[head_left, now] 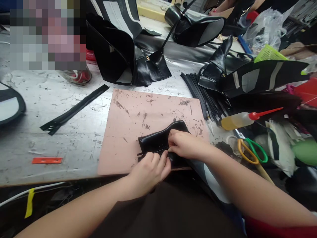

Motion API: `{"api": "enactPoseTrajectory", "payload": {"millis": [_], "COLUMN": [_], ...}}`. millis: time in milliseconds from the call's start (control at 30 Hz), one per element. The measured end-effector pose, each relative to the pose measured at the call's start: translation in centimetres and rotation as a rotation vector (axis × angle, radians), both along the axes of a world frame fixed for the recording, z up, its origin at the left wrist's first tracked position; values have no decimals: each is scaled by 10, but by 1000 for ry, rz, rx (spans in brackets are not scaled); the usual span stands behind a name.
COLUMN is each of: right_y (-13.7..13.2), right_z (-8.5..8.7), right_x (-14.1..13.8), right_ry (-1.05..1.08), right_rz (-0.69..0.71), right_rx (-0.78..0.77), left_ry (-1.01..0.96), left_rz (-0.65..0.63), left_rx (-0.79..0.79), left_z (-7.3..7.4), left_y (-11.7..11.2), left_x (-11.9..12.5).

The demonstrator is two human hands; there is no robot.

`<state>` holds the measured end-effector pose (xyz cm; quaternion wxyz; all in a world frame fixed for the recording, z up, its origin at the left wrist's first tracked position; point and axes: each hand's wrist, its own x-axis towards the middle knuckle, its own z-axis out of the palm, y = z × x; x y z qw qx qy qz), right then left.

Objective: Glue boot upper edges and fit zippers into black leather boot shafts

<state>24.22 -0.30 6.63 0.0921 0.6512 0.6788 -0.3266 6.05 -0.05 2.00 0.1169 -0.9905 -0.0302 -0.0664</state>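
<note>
A folded black leather piece with a glossy face lies on the pink cutting mat, near the table's front edge. The fingers of my left hand are bent and press along its near fold. Close beside it, my right hand pinches the leather between thumb and fingers. The two sets of fingertips almost meet at a seam with small pale marks. Part of the leather is hidden under both hands, and a grey-backed section hangs past the edge below my right forearm.
Black strips and an orange plastic strip lie left. Right are bundled black strips, a red-nozzled bottle and scissors. Stitched black leather pieces stand behind the mat. A person's blurred-out figure is at upper left.
</note>
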Motion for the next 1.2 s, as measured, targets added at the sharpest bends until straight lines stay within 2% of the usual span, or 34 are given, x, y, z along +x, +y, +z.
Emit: {"api": "enactPoseTrajectory", "payload": {"millis": [100,233,300,367,467,600,767,900,1033,1200], "right_y": [4,12,14,14,9,-1,-9,-11,-14,-21], "right_z": [7,25,32,35,31,22,14,9,0,-8], "right_x": [7,35,50,61,64,58,56,59,60,54], "right_ry": [31,75,13,-54,-94,-40,-56,-53,-65,-106], "right_rz": [64,196,192,147,87,77,73,41,6,-17], "right_rx": [-41,-245,-310,-310,-251,-177,-124,-101,-45,50], "left_ry": [-5,-51,-68,-93,-124,-78,-17,-42,-43,88], "left_rz": [5,70,87,68,38,14,-9,-5,43,9], "left_rx": [-23,-79,-93,-76,-43,-40,-22,-19,81,101], "left_z": [-1,-4,-5,-6,-9,-11,-9,-6,0,6], "left_y": [-1,-1,-1,-2,-2,-1,3,2,-2,-7], "left_x": [6,9,10,11,13,16,18,22,33,53]}}
